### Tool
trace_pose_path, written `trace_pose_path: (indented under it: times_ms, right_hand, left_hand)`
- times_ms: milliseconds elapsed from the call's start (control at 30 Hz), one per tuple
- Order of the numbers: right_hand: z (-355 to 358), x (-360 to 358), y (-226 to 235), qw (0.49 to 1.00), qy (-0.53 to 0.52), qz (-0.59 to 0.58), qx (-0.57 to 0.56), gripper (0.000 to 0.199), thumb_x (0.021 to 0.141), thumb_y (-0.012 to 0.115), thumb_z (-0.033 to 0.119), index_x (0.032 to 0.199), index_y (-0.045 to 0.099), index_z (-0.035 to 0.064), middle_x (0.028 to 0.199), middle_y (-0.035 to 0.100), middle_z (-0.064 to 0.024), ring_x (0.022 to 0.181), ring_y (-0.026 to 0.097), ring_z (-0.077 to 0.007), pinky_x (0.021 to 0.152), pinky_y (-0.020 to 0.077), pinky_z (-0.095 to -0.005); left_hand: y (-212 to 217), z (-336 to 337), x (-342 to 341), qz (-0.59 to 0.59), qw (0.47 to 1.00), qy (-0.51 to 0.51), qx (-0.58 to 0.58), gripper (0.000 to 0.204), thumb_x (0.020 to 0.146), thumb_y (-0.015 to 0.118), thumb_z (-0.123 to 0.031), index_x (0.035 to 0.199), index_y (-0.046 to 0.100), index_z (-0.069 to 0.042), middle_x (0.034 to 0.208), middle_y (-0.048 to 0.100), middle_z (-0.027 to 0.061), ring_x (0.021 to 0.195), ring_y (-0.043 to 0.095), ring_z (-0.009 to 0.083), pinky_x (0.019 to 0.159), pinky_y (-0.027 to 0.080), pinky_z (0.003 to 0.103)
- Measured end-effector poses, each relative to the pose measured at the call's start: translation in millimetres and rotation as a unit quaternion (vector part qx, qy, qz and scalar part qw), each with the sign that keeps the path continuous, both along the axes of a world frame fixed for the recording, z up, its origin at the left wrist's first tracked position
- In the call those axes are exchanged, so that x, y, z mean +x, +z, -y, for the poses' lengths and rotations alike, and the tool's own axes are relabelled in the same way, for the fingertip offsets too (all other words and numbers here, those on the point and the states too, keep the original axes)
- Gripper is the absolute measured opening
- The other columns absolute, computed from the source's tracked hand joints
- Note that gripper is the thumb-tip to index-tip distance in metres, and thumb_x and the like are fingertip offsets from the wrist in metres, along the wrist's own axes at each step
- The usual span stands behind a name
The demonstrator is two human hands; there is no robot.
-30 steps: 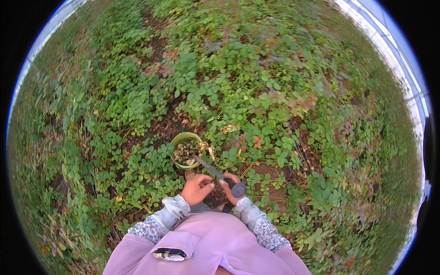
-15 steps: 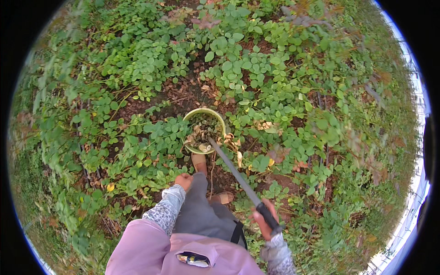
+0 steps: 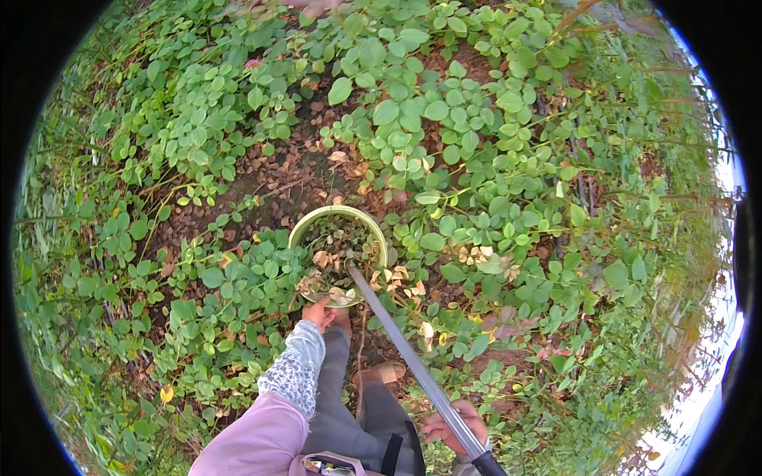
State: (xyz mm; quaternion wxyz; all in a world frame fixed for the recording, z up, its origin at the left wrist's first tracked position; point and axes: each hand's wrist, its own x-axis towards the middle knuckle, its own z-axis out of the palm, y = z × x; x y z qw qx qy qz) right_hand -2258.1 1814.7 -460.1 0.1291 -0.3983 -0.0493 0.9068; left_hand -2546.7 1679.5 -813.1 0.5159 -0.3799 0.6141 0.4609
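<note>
A pale yellow-green bucket (image 3: 379, 230) stands among the plants, with dry brown leaves (image 3: 324, 259) and wilted green ones inside. My left hand (image 3: 319, 314) is at its near left rim, fingers closed against the edge, beside a brown dried tuft (image 3: 311, 283). A long tool with a grey metal shaft (image 3: 409, 341) and a black handle (image 3: 487, 464) slants from the bucket's contents toward the lower right. My right hand (image 3: 456, 427) is around the shaft just above that handle, its palm partly hidden by the metal.
Low leafy green plants (image 3: 476, 143) surround me on all sides. Bare soil strewn with fallen brown leaves (image 3: 270, 178) lies beyond the bucket. My sandalled foot (image 3: 379, 373) is on the ground just behind it. Pale dry leaves (image 3: 405, 284) hang at the bucket's right side.
My left hand has moved forward to the bucket's rim. My right hand has shifted from the black handle to the shaft above it. The view has moved slightly, so the bucket appears lower.
</note>
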Motion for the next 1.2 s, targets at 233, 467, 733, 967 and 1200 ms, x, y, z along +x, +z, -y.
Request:
trace_pose_path:
  times_ms: [233,467,733,967,1200]
  right_hand:
    - [-48.0,-30.8,111.8,0.970,0.237,0.018,0.047,0.028,0.089,0.055,0.010,0.113,0.041,0.0027,0.091,0.054,-0.0198,0.081,0.059,-0.0276,0.070,0.0558,-0.0420]
    - [-54.5,-35.2,305.6,0.944,0.295,-0.025,0.148,0.022,0.092,0.054,0.009,0.107,0.055,-0.0070,0.091,0.059,-0.0118,0.081,0.059,-0.0185,0.072,0.0517,-0.0332]
    - [-45.1,6.7,431.7,0.889,0.026,-0.218,0.401,0.028,0.087,0.055,0.013,0.095,0.059,-0.0140,0.074,0.062,-0.0251,0.067,0.063,-0.0325,0.063,0.0532,-0.0437]
    - [-29.7,44.6,412.8,0.859,-0.046,-0.233,0.454,0.028,0.083,0.054,0.009,0.083,0.059,-0.0177,0.066,0.061,-0.0295,0.059,0.063,-0.0362,0.054,0.0535,-0.0480]
    - [-72.5,54.2,325.3,0.908,0.040,0.088,0.408,0.030,0.083,0.055,0.017,0.088,0.061,-0.0121,0.071,0.064,-0.0225,0.065,0.066,-0.0331,0.062,0.0550,-0.0426]
  left_hand:
    - [59.8,-67.1,-43.3,0.010,0.997,-0.060,-0.048,0.023,0.087,0.054,-0.013,0.105,0.052,0.001,0.085,0.063,0.0154,0.064,0.066,0.0229,0.049,0.055,0.032]
    - [157.3,-91.4,-89.1,-0.030,0.998,-0.037,-0.047,0.033,0.085,0.053,-0.014,0.108,0.048,0.010,0.079,0.063,0.0200,0.060,0.065,0.0261,0.047,0.055,0.034]
    - [236.9,-111.8,-148.7,-0.028,0.996,0.073,0.046,0.027,0.088,0.045,-0.013,0.112,0.045,-0.003,0.096,0.055,0.0240,0.076,0.062,0.0328,0.064,0.058,0.043]
    - [305.5,-146.5,-220.8,0.054,0.965,0.243,0.084,0.033,0.084,0.051,-0.014,0.107,0.046,0.009,0.091,0.062,0.0208,0.078,0.064,0.0299,0.068,0.059,0.036]
    - [358.4,-177.8,-256.9,0.012,0.951,0.260,0.165,0.036,0.083,0.055,-0.013,0.108,0.047,0.011,0.094,0.059,0.0227,0.081,0.062,0.0313,0.070,0.059,0.036]
